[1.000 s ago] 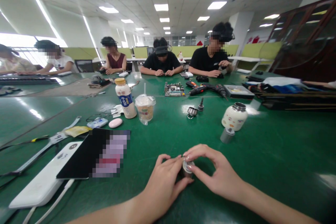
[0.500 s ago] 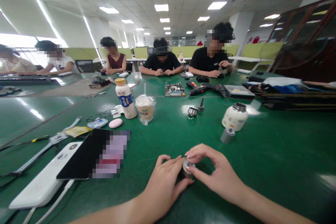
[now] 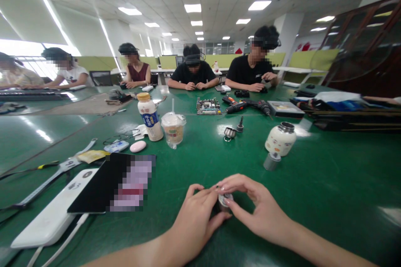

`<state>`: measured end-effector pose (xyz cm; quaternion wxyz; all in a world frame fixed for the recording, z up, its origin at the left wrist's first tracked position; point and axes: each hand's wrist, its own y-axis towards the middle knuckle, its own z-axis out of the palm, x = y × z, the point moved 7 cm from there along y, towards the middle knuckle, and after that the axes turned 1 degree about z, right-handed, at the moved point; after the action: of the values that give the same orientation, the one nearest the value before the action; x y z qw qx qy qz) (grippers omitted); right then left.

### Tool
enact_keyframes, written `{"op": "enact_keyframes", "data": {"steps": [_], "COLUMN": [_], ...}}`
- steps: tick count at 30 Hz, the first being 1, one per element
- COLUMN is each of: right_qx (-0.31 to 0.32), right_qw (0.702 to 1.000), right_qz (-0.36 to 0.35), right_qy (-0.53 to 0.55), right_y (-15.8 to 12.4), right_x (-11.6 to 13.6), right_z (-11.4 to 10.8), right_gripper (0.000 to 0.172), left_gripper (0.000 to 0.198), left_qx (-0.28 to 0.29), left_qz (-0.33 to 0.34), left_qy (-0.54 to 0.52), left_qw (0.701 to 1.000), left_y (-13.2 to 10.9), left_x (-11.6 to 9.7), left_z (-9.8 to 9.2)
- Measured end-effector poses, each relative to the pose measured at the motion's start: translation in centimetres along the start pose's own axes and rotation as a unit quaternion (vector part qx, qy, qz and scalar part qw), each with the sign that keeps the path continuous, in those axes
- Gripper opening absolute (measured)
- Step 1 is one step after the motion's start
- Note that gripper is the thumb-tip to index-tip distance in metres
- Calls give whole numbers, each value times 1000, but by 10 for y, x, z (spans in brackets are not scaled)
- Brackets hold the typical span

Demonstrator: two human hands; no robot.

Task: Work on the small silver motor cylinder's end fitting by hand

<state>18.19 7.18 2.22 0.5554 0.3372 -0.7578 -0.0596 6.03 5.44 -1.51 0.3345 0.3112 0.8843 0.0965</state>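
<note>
**Both My Hands Are Gripping a Small Metal Cylinder**

Nearest me, my left hand (image 3: 192,221) is curling round the left side of the small metal cylinder (image 3: 224,203), its fingers bending behind and its thumb reaching along the front. My right hand (image 3: 260,208) is pinching the top rim between thumb and fingers. My own fingers are partly covering the piece, so I cannot tell whether its base is touching the green tabletop (image 3: 332,183).

Taking the cylinder as the clock's centre and twelve as straight ahead, a white power bank (image 3: 37,227) is lying at nine o'clock, with a dark tablet (image 3: 90,192) resting partly over it. A pink oval object (image 3: 138,146) is sitting at ten.

Between one and two, a grey metal cup (image 3: 271,162) is standing just in front of a pale, patterned flask (image 3: 280,141). A lidded drink cup (image 3: 173,130) is standing at eleven, close beside a yellow-capped bottle (image 3: 151,120).

At twelve, a shiny cap with a ring (image 3: 229,133) is lying near a small dark fitting (image 3: 239,125). Farther along twelve, a circuit board (image 3: 208,107) is lying flat, and an orange-and-black drill (image 3: 239,106) is resting just to its right. Beyond, a person in black (image 3: 192,73) is leaning on the table.
</note>
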Motion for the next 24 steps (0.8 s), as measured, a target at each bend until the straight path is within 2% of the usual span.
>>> {"op": "enact_keyframes", "data": {"steps": [5, 8, 17, 21, 24], "right_qx": [-2, -8, -84, -120, -100], "right_qw": [1000, 1000, 996, 991, 989], "right_qz": [0, 2, 18, 36, 94], "right_qy": [6, -3, -32, -45, -56], "right_y": [1, 2, 0, 3, 8], "right_x": [2, 2, -3, -21, -48], "right_z": [1, -1, -11, -25, -33], "right_gripper": [25, 20, 13, 15, 19], "left_gripper": [33, 35, 44, 39, 36], "left_qx": [-15, -3, 33, 25, 12], "left_qz": [14, 10, -15, -16, -13], "left_qy": [4, 8, 19, 23, 25], "left_qw": [1000, 1000, 999, 999, 1000], "left_y": [0, 0, 2, 2, 1], "left_x": [0, 0, -2, -1, -1], "left_z": [-1, 0, -1, -1, -2]}}
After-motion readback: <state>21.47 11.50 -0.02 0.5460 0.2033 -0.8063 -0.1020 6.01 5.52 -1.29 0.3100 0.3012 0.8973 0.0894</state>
